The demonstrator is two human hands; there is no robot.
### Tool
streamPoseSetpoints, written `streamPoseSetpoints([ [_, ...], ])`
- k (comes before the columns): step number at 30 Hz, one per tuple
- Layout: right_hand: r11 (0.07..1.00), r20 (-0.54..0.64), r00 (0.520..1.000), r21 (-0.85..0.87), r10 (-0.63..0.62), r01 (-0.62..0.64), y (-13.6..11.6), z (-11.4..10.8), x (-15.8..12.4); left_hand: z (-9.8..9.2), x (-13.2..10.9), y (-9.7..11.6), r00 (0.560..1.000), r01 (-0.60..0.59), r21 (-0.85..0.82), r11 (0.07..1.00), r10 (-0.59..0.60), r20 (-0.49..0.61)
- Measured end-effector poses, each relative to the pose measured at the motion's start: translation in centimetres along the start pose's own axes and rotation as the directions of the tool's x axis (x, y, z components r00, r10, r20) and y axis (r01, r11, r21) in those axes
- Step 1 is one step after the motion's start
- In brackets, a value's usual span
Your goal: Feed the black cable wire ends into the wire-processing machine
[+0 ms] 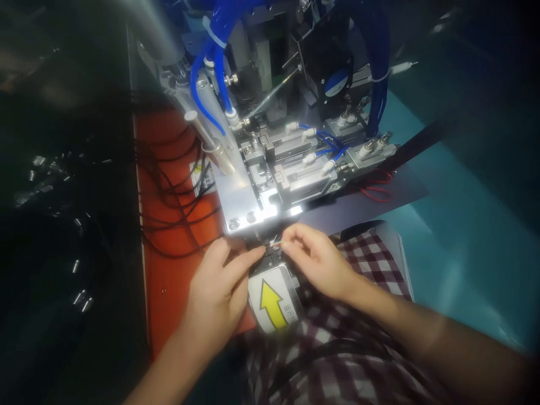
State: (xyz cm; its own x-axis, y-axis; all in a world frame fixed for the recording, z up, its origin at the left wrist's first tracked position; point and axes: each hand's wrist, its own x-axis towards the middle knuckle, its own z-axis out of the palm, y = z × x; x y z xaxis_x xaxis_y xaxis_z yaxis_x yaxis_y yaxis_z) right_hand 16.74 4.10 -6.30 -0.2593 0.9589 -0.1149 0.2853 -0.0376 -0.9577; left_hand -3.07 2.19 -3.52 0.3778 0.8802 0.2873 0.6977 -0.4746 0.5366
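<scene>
Orange tabletop (169, 292) showed left of centre. Next, the left hand (219, 281) had its thumb just beside the wires (277, 243); whether it pinched anything, I couldn't tell. Just below frame centre, they ran nearly level, leftward from the nearer right hand (316, 259), whose thumb and forefinger pinched them.

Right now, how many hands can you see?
2: the left hand, left of the yellow arrow, and the right hand, up and right of it, pinching thin wires. More could hide in the dark.

Yellow arrow (272, 305), "运行" (288, 309) on white plate (282, 279)
</scene>
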Motion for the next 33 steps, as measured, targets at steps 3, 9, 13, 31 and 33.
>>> streamPoseSetpoints([
  [3,1.0,0.003,1.0,-0.001,0.004,-0.004,-0.04,-0.02,-0.03,0.04,-0.01,-0.02,1.0,0.008,0.006,1.0,-0.008,0.003],
  [9,1.0,0.01,1.0,-0.004,0.002,-0.002,-0.05,0.16,0.1,-0.01,-0.27,-0.05,0.999,0.033,0.002,0.999,-0.033,-0.024],
  [13,1.0,0.009,1.0,-0.018,-0.003,0.003,-0.01,0.19,0.22,-0.05,-0.26,-0.04,0.999,0.021,0.004,1.0,-0.021,-0.024],
  [31,0.998,-0.009,0.999,-0.018,0.052,-0.052,-0.36,0.4,0.02,0.06,-0.23,-0.63,0.999,-0.036,0.017,0.999,0.036,0.002],
  [33,0.998,-0.01,0.998,0.011,0.067,-0.067,-0.36,0.32,0.02,0.04,-0.19,-0.61,0.999,-0.038,0.015,0.999,0.038,0.001],
])
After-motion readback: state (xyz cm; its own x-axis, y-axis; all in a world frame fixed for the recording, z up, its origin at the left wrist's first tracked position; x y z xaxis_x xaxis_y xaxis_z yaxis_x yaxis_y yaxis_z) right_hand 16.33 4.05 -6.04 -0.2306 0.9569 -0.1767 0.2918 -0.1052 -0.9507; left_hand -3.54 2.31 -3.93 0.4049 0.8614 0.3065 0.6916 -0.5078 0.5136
